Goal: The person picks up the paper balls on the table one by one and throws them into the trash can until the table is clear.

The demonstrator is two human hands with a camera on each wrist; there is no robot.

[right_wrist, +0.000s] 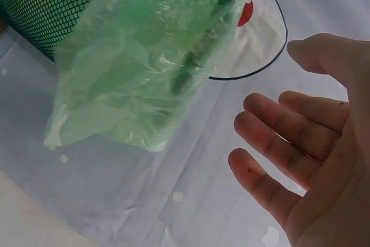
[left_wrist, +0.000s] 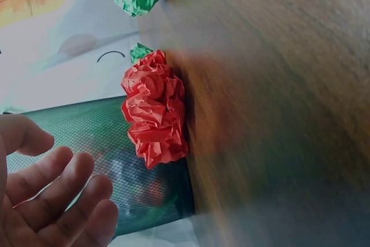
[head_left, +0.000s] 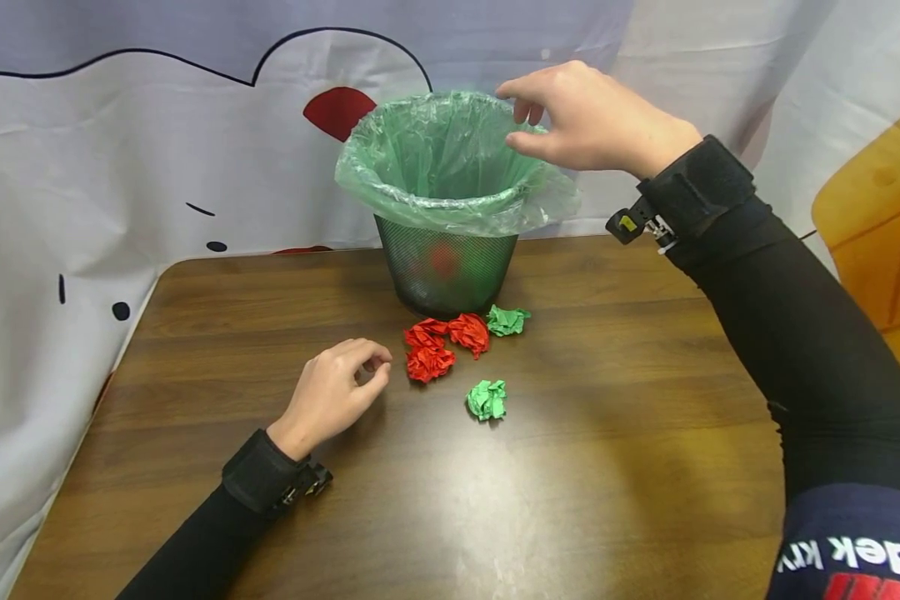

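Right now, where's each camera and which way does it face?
Head: on the head, looking forward and down at the table and bin; left hand and right hand show.
Left wrist: strapped there, facing red paper balls and bin; left hand shows.
Right wrist: strapped there, facing the green liner and backdrop cloth; right hand shows.
Head and left wrist both show the red paper balls.

Brown wood-grain table [head_left: 630, 350], pale printed cloth [head_left: 60, 183] behind, orange print [head_left: 881, 225] at right, bright glare [head_left: 487, 508] on wood

Indistinct contents [head_left: 444, 260] inside the mesh bin [head_left: 453, 287]
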